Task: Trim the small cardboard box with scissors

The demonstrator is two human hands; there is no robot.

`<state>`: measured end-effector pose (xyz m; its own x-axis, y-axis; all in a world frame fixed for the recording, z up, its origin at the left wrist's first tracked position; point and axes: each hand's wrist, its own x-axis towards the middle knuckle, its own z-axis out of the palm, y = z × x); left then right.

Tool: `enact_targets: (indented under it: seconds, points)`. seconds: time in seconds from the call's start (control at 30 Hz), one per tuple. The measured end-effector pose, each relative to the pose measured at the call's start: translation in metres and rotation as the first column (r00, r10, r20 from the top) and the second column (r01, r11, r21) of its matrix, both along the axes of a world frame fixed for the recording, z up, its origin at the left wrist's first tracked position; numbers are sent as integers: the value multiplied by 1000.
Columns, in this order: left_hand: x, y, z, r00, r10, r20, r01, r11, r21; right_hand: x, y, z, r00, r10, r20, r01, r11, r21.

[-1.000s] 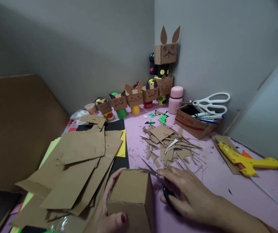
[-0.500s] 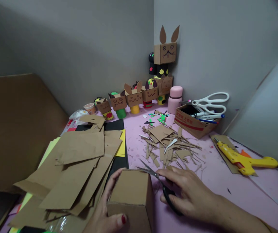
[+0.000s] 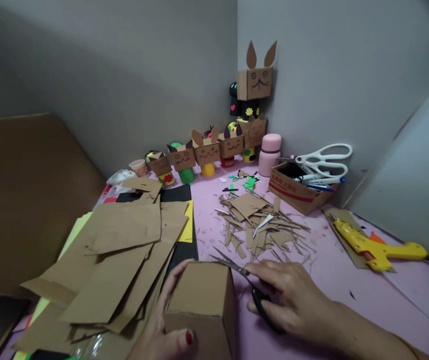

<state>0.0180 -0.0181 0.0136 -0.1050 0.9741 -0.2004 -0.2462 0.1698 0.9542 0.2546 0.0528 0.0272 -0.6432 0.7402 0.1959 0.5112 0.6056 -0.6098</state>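
A small brown cardboard box (image 3: pixel 203 295) stands at the near edge of the pink table (image 3: pixel 334 275). My left hand (image 3: pixel 164 325) wraps round its left side, thumb on the front face. My right hand (image 3: pixel 289 300) is closed on black-handled scissors (image 3: pixel 246 282), whose blades are parted at the box's upper right edge. Behind the scissors lies a heap of cardboard scraps (image 3: pixel 263 227).
Loose cardboard sheets (image 3: pixel 117 260) over yellow and black paper lie left. Cardboard animal figures (image 3: pixel 207 150) line the back corner beside a pink bottle (image 3: pixel 270 154). A small carton (image 3: pixel 297 190) holds white scissors and pens. A yellow glue gun (image 3: pixel 377 247) lies right.
The scissors and my right hand have crept slightly left along the box's top edge. The left hand and the box have stayed put.
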Motion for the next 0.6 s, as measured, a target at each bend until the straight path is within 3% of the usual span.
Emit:
enact_targets:
  seconds: [0.27,0.47,0.6]
  points:
    - [-3,1,-1,998,9,-66,-8,1000,9,4,8,1,994,-41,-106,27,992,-125]
    - [-4,1,3,963,41,-266,-21,997,76,8,9,10,999,25,48,-21,996,-91]
    - [-5,2,3,957,36,-288,-5,994,108,8,8,12,990,56,132,-50,998,-44]
